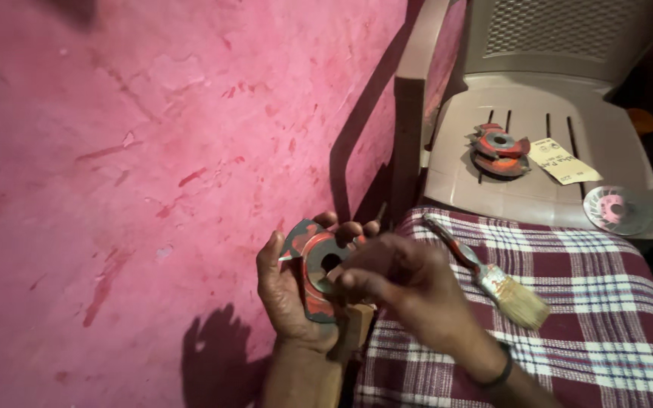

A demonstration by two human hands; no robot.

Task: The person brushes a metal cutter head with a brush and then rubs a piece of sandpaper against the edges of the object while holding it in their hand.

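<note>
Two hands meet on one red-and-grey cutter disc (pixel 317 273). The left hand (pixel 287 291) is closed around it, thumb on its left edge, fingers curled behind its upper rim, holding it above the checked cloth's (pixel 606 302) left edge. The right hand (pixel 402 283) lies half-closed over the disc's right side, fingertips (pixel 349 278) touching near the centre hole. A paintbrush (pixel 493 278) rests on the cloth just beside it.

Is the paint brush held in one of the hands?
No, the paint brush lies on the checked cloth, apart from both hands.
</note>
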